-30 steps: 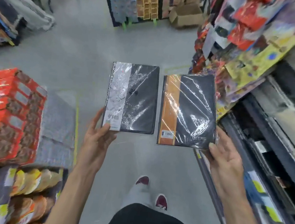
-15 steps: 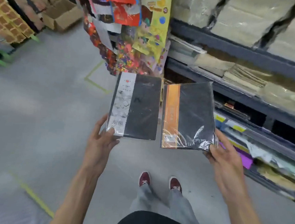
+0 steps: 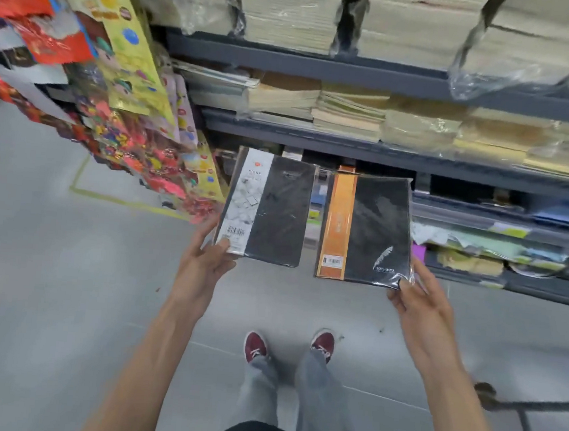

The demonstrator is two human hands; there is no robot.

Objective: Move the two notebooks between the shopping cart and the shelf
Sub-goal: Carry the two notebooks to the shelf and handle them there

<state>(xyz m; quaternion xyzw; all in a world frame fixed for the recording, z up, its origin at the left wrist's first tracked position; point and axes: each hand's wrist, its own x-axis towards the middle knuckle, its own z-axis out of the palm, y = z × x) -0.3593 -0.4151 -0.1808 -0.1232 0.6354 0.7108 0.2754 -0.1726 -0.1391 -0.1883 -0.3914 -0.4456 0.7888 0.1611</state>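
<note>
1. White-banded notebook and orange-banded notebook are held flat, side by side, not touching, before the lower tiers of the shelf; covers up, probably for slotting in.
2. Left hand pinches the white-banded notebook's near-left corner, thumb on top; right hand pinches the orange-banded notebook's near-right corner.
3. Versus half a second ago: shelf faces the view more squarely; both grips unchanged.

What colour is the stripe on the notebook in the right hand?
Orange. The stripe runs down the left edge of the black notebook in the right hand, seen in the head view.
</note>
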